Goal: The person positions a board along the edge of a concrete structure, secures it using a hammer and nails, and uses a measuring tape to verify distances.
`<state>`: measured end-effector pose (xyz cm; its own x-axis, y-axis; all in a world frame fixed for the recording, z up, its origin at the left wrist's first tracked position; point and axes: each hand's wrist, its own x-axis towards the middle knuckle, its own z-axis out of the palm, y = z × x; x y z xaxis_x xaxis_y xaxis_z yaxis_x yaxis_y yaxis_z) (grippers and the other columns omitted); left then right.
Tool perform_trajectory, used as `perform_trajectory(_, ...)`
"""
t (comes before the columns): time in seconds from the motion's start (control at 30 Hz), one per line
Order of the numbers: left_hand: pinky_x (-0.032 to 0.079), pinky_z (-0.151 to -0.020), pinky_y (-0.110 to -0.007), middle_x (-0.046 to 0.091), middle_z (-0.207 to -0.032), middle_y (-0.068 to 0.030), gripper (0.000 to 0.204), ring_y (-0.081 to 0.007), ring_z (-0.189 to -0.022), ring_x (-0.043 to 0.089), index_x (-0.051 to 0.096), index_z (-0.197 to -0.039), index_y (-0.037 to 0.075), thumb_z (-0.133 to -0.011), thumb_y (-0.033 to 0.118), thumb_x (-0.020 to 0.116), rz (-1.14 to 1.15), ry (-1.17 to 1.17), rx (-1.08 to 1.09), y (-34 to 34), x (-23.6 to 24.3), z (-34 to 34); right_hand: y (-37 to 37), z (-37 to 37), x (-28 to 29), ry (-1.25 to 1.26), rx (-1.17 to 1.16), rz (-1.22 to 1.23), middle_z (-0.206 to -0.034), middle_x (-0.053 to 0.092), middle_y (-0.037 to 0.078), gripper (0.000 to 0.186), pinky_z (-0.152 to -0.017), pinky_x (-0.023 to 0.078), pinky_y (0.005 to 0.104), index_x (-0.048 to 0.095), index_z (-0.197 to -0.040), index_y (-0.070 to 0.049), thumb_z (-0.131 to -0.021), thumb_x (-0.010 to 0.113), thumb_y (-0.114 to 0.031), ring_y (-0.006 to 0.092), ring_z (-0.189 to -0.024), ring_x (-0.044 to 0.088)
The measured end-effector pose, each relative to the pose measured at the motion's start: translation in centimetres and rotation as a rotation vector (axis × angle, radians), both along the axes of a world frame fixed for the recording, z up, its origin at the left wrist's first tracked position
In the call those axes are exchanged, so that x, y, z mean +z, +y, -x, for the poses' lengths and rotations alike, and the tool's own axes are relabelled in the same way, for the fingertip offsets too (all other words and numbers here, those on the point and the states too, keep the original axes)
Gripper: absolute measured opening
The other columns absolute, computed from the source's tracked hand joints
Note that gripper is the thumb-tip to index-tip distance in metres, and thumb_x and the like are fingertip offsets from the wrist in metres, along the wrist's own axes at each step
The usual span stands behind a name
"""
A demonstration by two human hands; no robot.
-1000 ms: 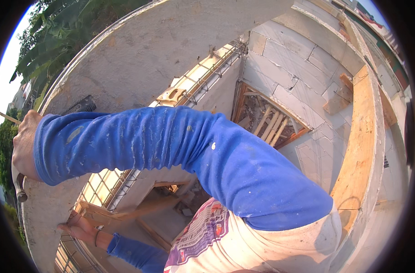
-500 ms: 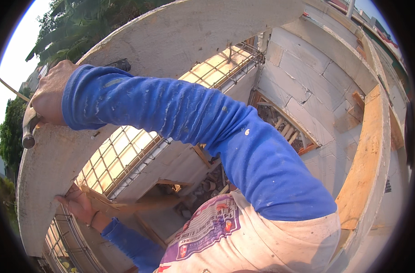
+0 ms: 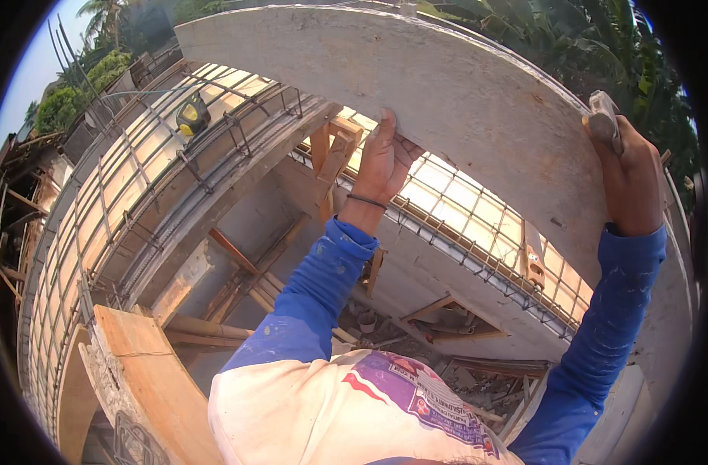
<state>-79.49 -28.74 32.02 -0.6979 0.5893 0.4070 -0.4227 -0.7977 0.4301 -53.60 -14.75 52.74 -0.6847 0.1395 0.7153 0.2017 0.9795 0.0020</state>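
A large pale formwork board (image 3: 455,93) stretches across the top of the view. My left hand (image 3: 385,159), in a blue sleeve with a dark wristband, grips the board's lower edge from below. My right hand (image 3: 633,182) is raised against the board's right part, closed around a hammer (image 3: 604,120) whose metal head pokes out above my fist. Behind the board's lower edge runs a rebar cage (image 3: 478,232).
A long rebar cage (image 3: 160,186) with wooden side forms curves along the left, and a yellow and black tape measure (image 3: 192,116) rests on it. A wooden plank (image 3: 145,372) lies at lower left. Timber props and rubble (image 3: 447,341) sit far below. Trees stand beyond.
The view has swung round. My right arm with the hammer, earlier stretched across to the far left, is now at the right on the board. My left hand has moved up to the board's edge.
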Motion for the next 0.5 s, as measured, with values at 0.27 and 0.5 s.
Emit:
perform_trajectory(0.27, 0.054, -0.097, -0.04, 0.063, -0.115, -0.0125, 0.054, -0.0234, -0.108, 0.064, 0.051, -0.123, 0.002, -0.098, 0.049, 0.054, -0.027, 0.012, -0.151, 2.8, 0.2, -3.3, 0.8, -4.0, -0.3, -0.076, -0.25, 0.061, -0.08, 0.064, 0.019, 0.034, -0.069, 0.048, 0.0339, 0.063, -0.112, 0.005, -0.099, 0.056, -0.026, 0.0232, -0.069, 0.06)
perform_trajectory(0.5, 0.045, -0.107, -0.049, 0.054, -0.136, -0.0153, 0.055, -0.0297, -0.125, 0.055, 0.042, -0.137, 0.0, -0.103, 0.043, 0.045, -0.017, 0.145, -0.159, 4.9, -2.8, -2.7, 5.0, -6.4, -3.4, -0.14, -0.253, 0.071, -0.089, 0.069, 0.015, 0.033, -0.071, 0.05, 0.033, 0.066, -0.115, 0.0, -0.097, 0.059, -0.026, 0.0234, -0.076, 0.065)
